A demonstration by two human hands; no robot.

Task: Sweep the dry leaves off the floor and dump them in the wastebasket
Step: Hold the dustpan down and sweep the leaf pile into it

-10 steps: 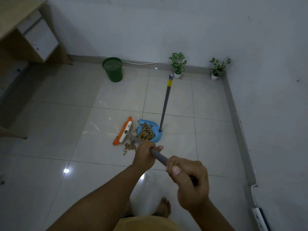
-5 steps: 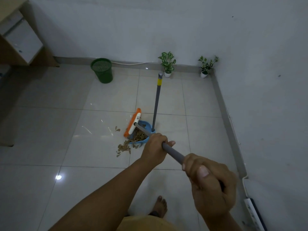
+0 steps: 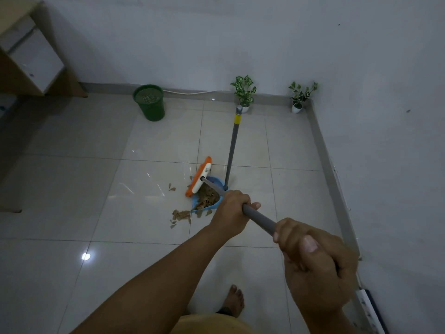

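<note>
Both hands are wrapped round the grey broom handle [image 3: 258,217]: left hand [image 3: 231,210] clenched lower down the shaft, right hand [image 3: 315,259] gripping the top end close to the camera, thumb on top. Broom head [image 3: 199,176], orange bristles with a white back, sits at the far-left rim of the blue dustpan [image 3: 212,189], tilted on a diagonal. Dustpan has a decent pile of dry leaves [image 3: 208,197] in it already, and its own grey pole with a yellow band [image 3: 232,145] stands nearly upright from the back of the pan. Some loose leaves [image 3: 181,214] are on the tile floor [image 3: 72,189] just off the pan's near-left lip, plus a couple of strays [image 3: 172,188] to the left of the broom head. Green mesh wastebasket [image 3: 149,102] is well apart from all this, up by the far wall's skirting. Two small potted plants [image 3: 243,94] stand along that same wall toward the right corner. Wooden desk [image 3: 26,56] with a white drawer sits in the far-left corner. Bare foot [image 3: 234,301] at the bottom of the floor.
</note>
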